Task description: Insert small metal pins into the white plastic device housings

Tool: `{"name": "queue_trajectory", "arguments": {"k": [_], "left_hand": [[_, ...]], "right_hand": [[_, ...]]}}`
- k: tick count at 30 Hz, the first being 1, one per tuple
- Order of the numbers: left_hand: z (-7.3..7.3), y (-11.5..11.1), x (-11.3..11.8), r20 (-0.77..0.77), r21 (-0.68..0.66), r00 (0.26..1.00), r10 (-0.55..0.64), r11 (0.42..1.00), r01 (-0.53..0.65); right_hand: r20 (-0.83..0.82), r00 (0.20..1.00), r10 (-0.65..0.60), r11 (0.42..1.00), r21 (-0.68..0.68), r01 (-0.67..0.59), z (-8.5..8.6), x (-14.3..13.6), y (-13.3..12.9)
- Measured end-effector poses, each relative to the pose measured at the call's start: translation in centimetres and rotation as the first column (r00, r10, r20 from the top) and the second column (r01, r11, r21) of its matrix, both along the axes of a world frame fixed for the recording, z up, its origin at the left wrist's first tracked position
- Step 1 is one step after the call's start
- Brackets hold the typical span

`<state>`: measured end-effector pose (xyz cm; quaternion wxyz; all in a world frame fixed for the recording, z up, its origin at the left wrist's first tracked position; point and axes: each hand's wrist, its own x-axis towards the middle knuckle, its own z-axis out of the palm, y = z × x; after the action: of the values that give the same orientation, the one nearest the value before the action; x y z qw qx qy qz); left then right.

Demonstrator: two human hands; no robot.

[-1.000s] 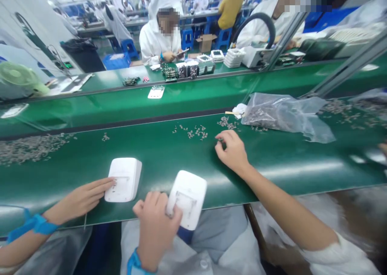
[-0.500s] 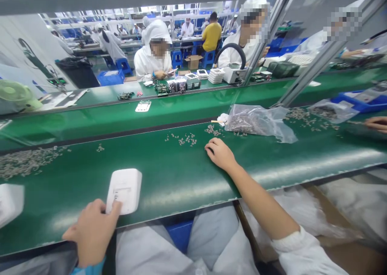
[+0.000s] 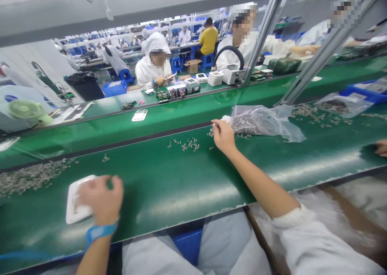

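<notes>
Head view: white casing [image 3: 73,200] lies partly behind blurred left fingers [image 3: 86,192], their grip impossible to tell.

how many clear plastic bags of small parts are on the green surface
2: one bag beside the right hand, the second bag farther right; others could be hidden.

At lower centre, between our left hand [image 3: 101,196] and right hand [image 3: 224,136], the table [image 3: 178,182] gives us room; right of centre, a bag [image 3: 256,123] blocks.
</notes>
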<state>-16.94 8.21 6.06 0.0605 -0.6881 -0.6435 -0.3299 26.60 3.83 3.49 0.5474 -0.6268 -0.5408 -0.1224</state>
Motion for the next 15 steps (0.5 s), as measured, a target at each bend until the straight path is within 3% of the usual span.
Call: {"name": "queue_trajectory", "arguments": {"k": [2,4,7,10,13,15], "left_hand": [[-0.4,0.9,6.8,-0.157,0.09,0.924,-0.348,0.927,0.364],[-1.3,1.9,13.3,-0.255,0.095,0.758,-0.601,0.764,0.638],[-2.9,2.8,20.0,-0.237,0.14,0.656,-0.717,0.643,0.753],[-4.1,3.1,22.2,-0.159,0.137,0.59,-0.792,0.574,0.807],[-4.3,3.1,21.7,-0.085,0.146,0.567,-0.819,0.553,0.821],[-4.1,3.0,21.2,-0.047,0.171,0.561,-0.826,0.547,0.82]], "right_hand": [[-0.068,0.997,0.047,0.998,-0.034,-0.049,-0.1,-0.7,1.7],[-0.085,0.989,0.117,0.99,-0.071,-0.123,-0.5,-2.3,2.5],[-0.082,0.962,0.259,0.953,-0.141,-0.268,-1.4,-4.8,1.9],[-0.141,0.933,0.331,0.915,-0.196,-0.354,-2.1,-6.1,0.8],[-0.329,0.876,0.352,0.882,-0.199,-0.428,-2.2,-6.3,0.3],[-0.515,0.778,0.359,0.852,-0.159,-0.498,-2.0,-6.3,0.1]]}}
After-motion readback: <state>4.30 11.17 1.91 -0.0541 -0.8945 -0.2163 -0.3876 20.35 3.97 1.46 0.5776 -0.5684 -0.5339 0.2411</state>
